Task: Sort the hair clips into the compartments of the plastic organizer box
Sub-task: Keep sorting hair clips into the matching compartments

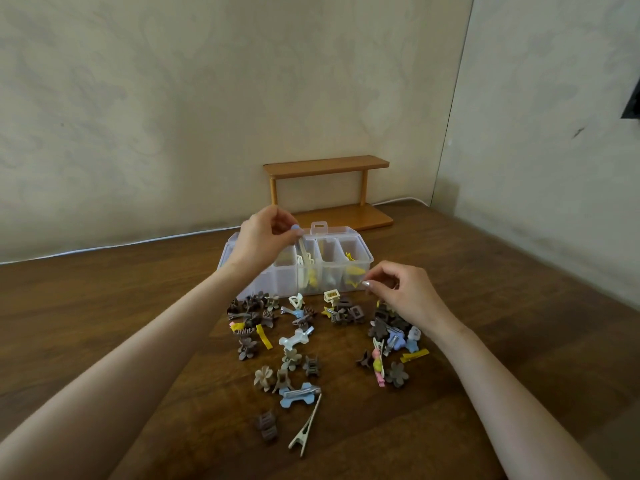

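At 6 o'clock on the wooden counter (pixel 104 289), nearest: a long cream alligator clip (pixel 306 427) and a brown claw clip (pixel 266 426), with a blue bone clip (pixel 298 394) just beyond. Further in, around the centre: loose, unsorted hair clips (pixel 256 317) in brown, beige, yellow and blue. At 3 o'clock of that heap: right hand (pixel 401 296), thumb and forefinger pinched together by the front corner of the box; contents of the pinch, if any, too small to tell. At 12 o'clock: left hand (pixel 259 237) pinching a long cream clip (pixel 303 258) by its top end, lower end down inside a middle compartment of the clear organizer box (pixel 367 264). Seemingly mid-drop; next, release it there, then fetch another from the heap. Left compartments hidden behind that hand; contents elsewhere blurred through the plastic. Beyond, a small wooden shelf (pixel 329 188) against the wall.
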Demonstrator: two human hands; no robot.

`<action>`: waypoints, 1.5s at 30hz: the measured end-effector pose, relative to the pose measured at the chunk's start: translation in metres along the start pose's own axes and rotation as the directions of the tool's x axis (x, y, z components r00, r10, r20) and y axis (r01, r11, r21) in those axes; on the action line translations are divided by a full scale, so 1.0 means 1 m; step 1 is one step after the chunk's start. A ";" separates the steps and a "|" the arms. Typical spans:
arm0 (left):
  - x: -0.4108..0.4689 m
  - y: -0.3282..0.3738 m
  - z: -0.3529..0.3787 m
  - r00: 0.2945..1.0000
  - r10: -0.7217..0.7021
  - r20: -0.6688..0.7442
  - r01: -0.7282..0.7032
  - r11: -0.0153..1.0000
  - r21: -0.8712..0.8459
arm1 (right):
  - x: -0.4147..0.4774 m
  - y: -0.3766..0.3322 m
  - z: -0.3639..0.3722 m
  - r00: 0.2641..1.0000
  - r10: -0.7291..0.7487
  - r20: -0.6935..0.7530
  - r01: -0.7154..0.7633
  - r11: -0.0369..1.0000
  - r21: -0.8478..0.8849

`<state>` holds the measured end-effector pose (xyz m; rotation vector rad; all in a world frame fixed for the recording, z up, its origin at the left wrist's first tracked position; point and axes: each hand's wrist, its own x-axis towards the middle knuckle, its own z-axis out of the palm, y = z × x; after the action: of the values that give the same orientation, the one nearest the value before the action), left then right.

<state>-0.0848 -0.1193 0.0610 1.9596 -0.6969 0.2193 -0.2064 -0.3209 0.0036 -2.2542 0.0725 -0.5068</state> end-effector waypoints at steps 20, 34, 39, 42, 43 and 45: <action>0.045 -0.012 0.032 0.992 -0.037 0.122 -0.052 0.759 0.649 | 0.000 0.001 -0.002 1.000 -0.009 0.010 0.010 0.999 -0.040; 0.000 -0.002 0.022 0.962 0.224 0.155 -0.270 0.866 0.421 | 0.005 0.012 -0.016 0.982 0.089 -0.167 -0.116 0.980 -0.161; -0.021 0.000 0.028 0.950 0.261 0.174 -0.308 0.876 0.371 | 0.006 0.017 -0.022 0.974 0.159 -0.163 -0.197 0.946 -0.256; -0.030 0.001 0.033 0.942 0.257 0.217 -0.318 0.890 0.327 | 0.006 0.022 -0.023 0.970 0.183 -0.162 -0.225 0.928 -0.296; -0.033 0.001 0.035 0.937 0.256 0.239 -0.324 0.892 0.314 | 0.006 0.023 -0.024 0.970 0.191 -0.149 -0.228 0.925 -0.304; -0.039 0.001 0.040 0.926 0.252 0.281 -0.332 0.898 0.290 | 0.007 0.024 -0.024 0.973 0.211 -0.090 -0.229 0.915 -0.331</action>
<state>-0.1233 -0.1399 0.0256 2.2175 -1.1826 0.3070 -0.2068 -0.3554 0.0023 -2.5267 0.4695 -0.4584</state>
